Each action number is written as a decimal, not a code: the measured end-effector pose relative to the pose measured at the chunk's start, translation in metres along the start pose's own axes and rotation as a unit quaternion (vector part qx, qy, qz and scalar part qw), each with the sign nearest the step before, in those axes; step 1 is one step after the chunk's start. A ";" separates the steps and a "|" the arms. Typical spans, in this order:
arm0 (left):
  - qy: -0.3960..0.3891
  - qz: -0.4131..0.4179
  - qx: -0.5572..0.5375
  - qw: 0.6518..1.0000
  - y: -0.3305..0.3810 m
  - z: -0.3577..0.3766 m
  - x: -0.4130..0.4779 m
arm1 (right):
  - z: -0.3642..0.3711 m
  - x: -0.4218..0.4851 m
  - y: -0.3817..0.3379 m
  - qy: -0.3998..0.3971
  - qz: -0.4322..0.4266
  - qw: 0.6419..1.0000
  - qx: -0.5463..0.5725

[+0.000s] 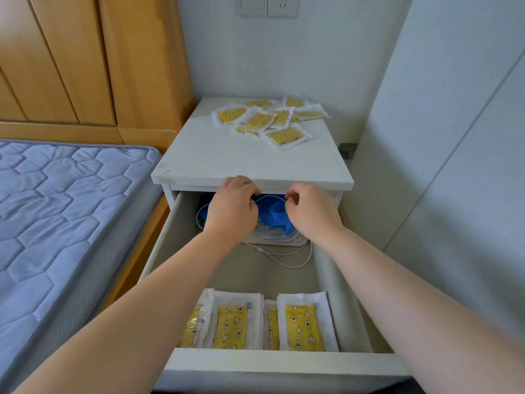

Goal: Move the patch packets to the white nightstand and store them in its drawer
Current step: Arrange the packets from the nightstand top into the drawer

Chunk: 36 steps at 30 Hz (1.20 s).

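At the back of the open drawer [284, 361], left hand [231, 207] and right hand [311, 213] curl fingers by blue plastic [274, 214] and white cable [284, 258]; grip unclear, likely clearing room. Stored packets [231, 322] line its front; a packet pile [270, 118] atop the nightstand [227, 157] is probably fetched next.

No text is legible, even on the patch packets [285, 136].

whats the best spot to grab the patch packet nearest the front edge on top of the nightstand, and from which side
Pinch the white sealed border along the near edge of that patch packet, coming from the front and above. It lies flat on the nightstand top with bare surface before it, while other packets crowd its far side.
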<state>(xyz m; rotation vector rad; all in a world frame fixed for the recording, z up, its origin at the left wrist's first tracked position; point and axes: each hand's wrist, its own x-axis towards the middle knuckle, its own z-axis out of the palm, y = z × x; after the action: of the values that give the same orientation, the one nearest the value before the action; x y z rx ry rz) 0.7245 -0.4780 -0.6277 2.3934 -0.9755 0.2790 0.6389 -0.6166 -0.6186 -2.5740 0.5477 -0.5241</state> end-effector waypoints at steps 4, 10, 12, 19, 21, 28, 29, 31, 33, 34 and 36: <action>-0.036 0.004 0.048 0.998 0.000 -0.018 0.026 | -0.021 0.019 -0.001 0.028 -0.043 0.998 -0.026; -0.141 -0.057 0.044 0.987 -0.016 -0.009 0.069 | -0.022 0.059 0.008 -0.010 -0.015 0.999 -0.040; -0.162 -0.063 0.081 0.981 -0.023 -0.006 0.085 | -0.017 0.075 0.013 -0.035 0.011 0.999 -0.036; -0.225 -0.057 0.155 0.960 -0.042 0.001 0.120 | -0.003 0.132 0.030 -0.023 0.077 0.997 -0.015; -0.197 -0.054 0.158 0.966 -0.044 0.005 0.123 | 0.005 0.146 0.032 -0.039 0.050 0.996 -0.065; -0.137 -0.063 0.124 0.981 -0.046 0.008 0.122 | 0.012 0.157 0.028 -0.011 -0.004 0.999 0.045; -0.134 -0.062 0.120 0.982 -0.045 0.008 0.121 | 0.010 0.152 0.028 0.013 0.004 0.994 0.113; -0.137 -0.051 0.113 0.983 -0.045 0.008 0.119 | 0.007 0.146 0.030 0.042 -0.002 0.988 0.148; -0.149 -0.021 0.107 0.983 -0.045 0.007 0.118 | 0.007 0.147 0.032 0.048 -0.001 0.989 0.139; -0.156 -0.001 0.107 0.982 -0.045 0.006 0.117 | 0.009 0.149 0.032 0.046 0.010 0.988 0.145; -0.170 0.035 0.117 0.978 -0.045 0.005 0.116 | 0.011 0.154 0.032 0.043 0.027 0.985 0.165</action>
<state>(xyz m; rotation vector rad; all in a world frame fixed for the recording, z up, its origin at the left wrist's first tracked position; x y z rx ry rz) 0.8393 -0.5216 -0.6060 2.6827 -1.2405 0.0048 0.7654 -0.7091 -0.6029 -2.2259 0.5110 -0.6494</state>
